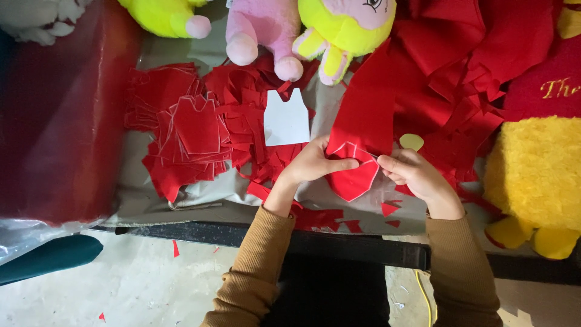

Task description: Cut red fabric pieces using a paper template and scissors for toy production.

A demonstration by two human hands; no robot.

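A person in tan knit sleeves works a piece of red felt at a cluttered desk [206, 197], seen from above. The white paper template [286, 118] lying flat near the middle of the desk serves as the marker here.

Far left of the template, a dark red sheet [57, 115] covers the desk's end. Between that sheet and the template sits a stack of cut red pieces [184, 130], their edges traced in pale lines, with loose red scraps [245, 106] heaped right up against the template's left and upper sides.

Above the template, at the far edge of the desk, rest a yellow plush toy [166, 15] and a pink plush toy [260, 30].

Just below and right of the template, the left hand [311, 162] is closed in a pinch, thumb on top, on the left edge of the red felt piece [353, 178] (a shape outlined in pale chalk, curving down towards the person). The piece lies on the desk between the two hands.

Further right of the template, the right hand [410, 172] is curled shut at the piece's right edge; whether it holds a tool cannot be told. A small yellow felt oval [411, 142] lies just beyond that hand.

Up and to the right of the template, a second yellow plush with a pink face [345, 27] sits beside a wide heap of uncut red fabric [442, 66]. At the far right stands a fuzzy yellow plush [535, 181].
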